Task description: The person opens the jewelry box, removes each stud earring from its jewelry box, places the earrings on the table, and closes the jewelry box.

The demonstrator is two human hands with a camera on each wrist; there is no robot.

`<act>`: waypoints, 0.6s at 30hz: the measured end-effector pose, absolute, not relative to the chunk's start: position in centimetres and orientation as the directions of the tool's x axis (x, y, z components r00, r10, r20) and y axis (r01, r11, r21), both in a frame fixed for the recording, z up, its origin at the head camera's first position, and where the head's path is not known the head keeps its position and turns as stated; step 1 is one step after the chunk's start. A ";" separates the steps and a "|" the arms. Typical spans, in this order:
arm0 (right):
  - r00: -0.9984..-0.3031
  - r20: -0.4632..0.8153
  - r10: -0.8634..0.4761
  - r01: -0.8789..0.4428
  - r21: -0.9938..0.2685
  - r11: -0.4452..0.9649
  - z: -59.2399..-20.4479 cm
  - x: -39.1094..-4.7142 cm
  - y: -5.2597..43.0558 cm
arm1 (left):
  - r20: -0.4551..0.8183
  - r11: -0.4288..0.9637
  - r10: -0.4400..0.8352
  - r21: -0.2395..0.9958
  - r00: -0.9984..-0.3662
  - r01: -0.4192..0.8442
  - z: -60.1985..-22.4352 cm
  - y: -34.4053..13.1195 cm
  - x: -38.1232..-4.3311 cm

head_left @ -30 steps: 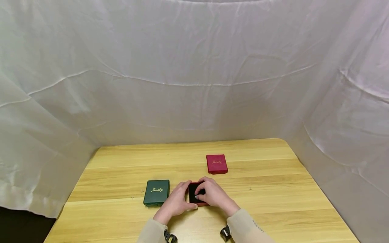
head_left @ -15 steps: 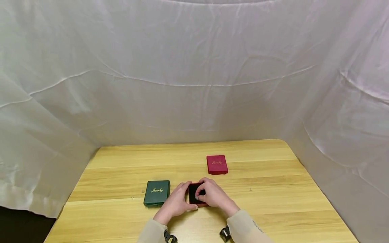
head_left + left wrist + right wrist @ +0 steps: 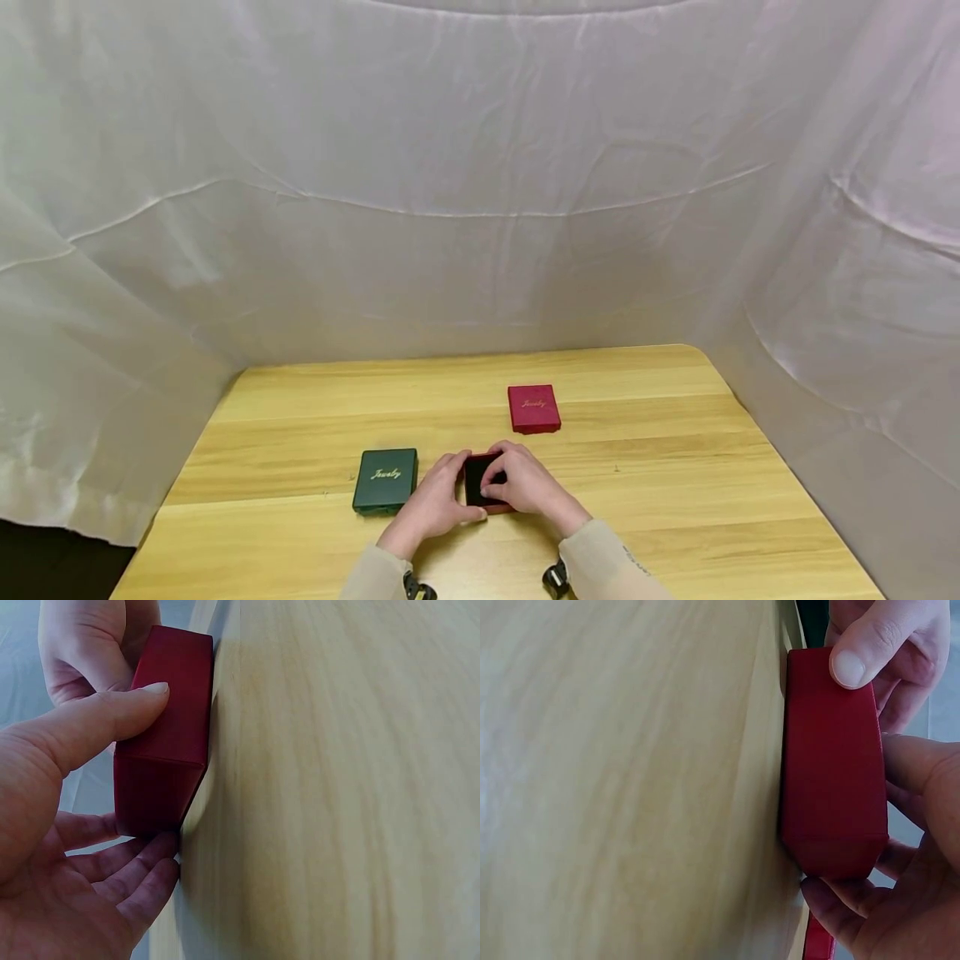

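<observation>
A small red jewelry box base [image 3: 498,507] with a black lining [image 3: 475,475] lies uncovered on the table. My left hand [image 3: 435,502] grips its left side, thumb on the near wall [image 3: 174,712] and fingers around the left end and far edge. Over the box's right part, my right hand [image 3: 528,482] bends its thumb and index finger together inside, pinching a small silvery piece of jewelry seen there in the earlier frames; the fingertips now hide it. In the right wrist view, other right-hand fingers touch the end of the red box [image 3: 832,765].
A red lid [image 3: 534,408] marked "Jewelry" lies farther back, right of the box base. Left of my left hand is a dark green jewelry box [image 3: 385,483] with the same gold word. White cloth [image 3: 480,275] hangs behind and beside the wooden table [image 3: 675,442].
The silvery piece showed at my right fingertips a second ago and has sunk from sight, the fingertips slightly lower in the box. The left hand keeps its hold.
</observation>
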State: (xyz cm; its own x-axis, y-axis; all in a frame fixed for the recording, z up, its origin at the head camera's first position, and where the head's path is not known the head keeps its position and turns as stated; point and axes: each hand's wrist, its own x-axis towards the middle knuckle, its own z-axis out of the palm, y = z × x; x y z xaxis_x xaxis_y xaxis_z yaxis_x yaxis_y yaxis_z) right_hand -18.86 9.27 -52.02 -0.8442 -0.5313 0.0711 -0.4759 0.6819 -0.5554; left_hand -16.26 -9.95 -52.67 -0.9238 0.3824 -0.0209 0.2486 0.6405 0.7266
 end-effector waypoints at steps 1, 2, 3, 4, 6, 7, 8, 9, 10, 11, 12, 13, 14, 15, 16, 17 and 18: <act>-0.844 0.072 -0.531 -0.476 -0.555 0.682 -52.0 -18.9 9.3 | -0.021 0.640 0.383 0.727 -0.923 0.249 -52.7 -9.9 -16.3; -0.844 0.072 -0.531 -0.476 -0.555 0.682 -52.0 -18.8 9.2 | -0.021 0.639 0.384 0.727 -0.923 0.249 -52.7 -9.9 -16.3; -0.845 0.074 -0.530 -0.476 -0.556 0.681 -52.0 -18.8 9.2 | -0.020 0.639 0.384 0.728 -0.923 0.250 -52.7 -9.9 -16.3; -0.845 0.073 -0.530 -0.475 -0.558 0.681 -52.0 -18.8 9.2 | -0.021 0.639 0.385 0.728 -0.923 0.249 -52.7 -9.9 -16.2; -0.845 0.070 -0.530 -0.472 -0.563 0.679 -52.0 -18.7 9.2 | -0.023 0.638 0.384 0.729 -0.923 0.247 -52.8 -9.9 -16.2; -0.845 0.069 -0.530 -0.471 -0.566 0.677 -51.9 -18.7 9.2 | -0.024 0.638 0.383 0.730 -0.924 0.245 -52.8 -9.9 -16.2; -0.845 0.066 -0.531 -0.469 -0.569 0.676 -51.9 -18.7 9.3 | -0.024 0.638 0.382 0.730 -0.924 0.245 -52.8 -9.9 -16.2; -0.844 0.064 -0.532 -0.467 -0.572 0.674 -51.9 -18.7 9.3 | -0.024 0.638 0.381 0.730 -0.924 0.244 -52.8 -9.9 -16.2; -0.843 0.061 -0.534 -0.467 -0.576 0.671 -51.8 -18.7 9.3 | -0.023 0.638 0.380 0.731 -0.924 0.244 -52.8 -9.9 -16.2; -0.842 0.060 -0.536 -0.467 -0.578 0.669 -51.7 -18.7 9.4 | -0.023 0.637 0.380 0.731 -0.925 0.244 -52.8 -9.9 -16.2; -0.841 0.058 -0.539 -0.467 -0.582 0.666 -51.7 -18.7 9.4 | -0.023 0.637 0.380 0.731 -0.925 0.243 -52.8 -9.9 -16.2; -0.839 0.056 -0.541 -0.466 -0.586 0.662 -51.7 -18.7 9.5 | -0.023 0.638 0.380 0.731 -0.925 0.244 -52.8 -9.9 -16.2; -0.837 0.056 -0.545 -0.469 -0.589 0.659 -51.6 -18.7 9.6 | -0.023 0.638 0.381 0.730 -0.924 0.245 -52.7 -9.9 -16.2; -0.834 0.058 -0.548 -0.470 -0.593 0.654 -51.5 -18.7 9.7 | -0.023 0.639 0.381 0.729 -0.924 0.245 -52.7 -9.9 -16.2; -0.833 0.058 -0.550 -0.470 -0.597 0.650 -51.5 -18.7 9.7 | -0.023 0.639 0.381 0.729 -0.924 0.245 -52.7 -9.9 -16.2; -0.832 0.059 -0.552 -0.469 -0.606 0.643 -51.5 -18.7 9.9 | -0.024 0.640 0.381 0.728 -0.924 0.245 -52.7 -9.9 -16.2; -0.831 0.060 -0.553 -0.467 -0.615 0.636 -51.4 -18.7 10.0 | -0.024 0.642 0.380 0.726 -0.925 0.246 -52.7 -9.9 -16.2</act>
State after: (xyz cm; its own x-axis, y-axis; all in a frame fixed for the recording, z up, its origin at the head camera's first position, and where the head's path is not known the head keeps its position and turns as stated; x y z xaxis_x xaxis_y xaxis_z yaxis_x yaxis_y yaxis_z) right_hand -18.74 9.98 -51.44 -0.8313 -0.5526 0.0600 -0.4670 0.6357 -0.6146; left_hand -16.22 -9.94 -52.69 -0.9245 0.3804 -0.0238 0.2455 0.6422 0.7262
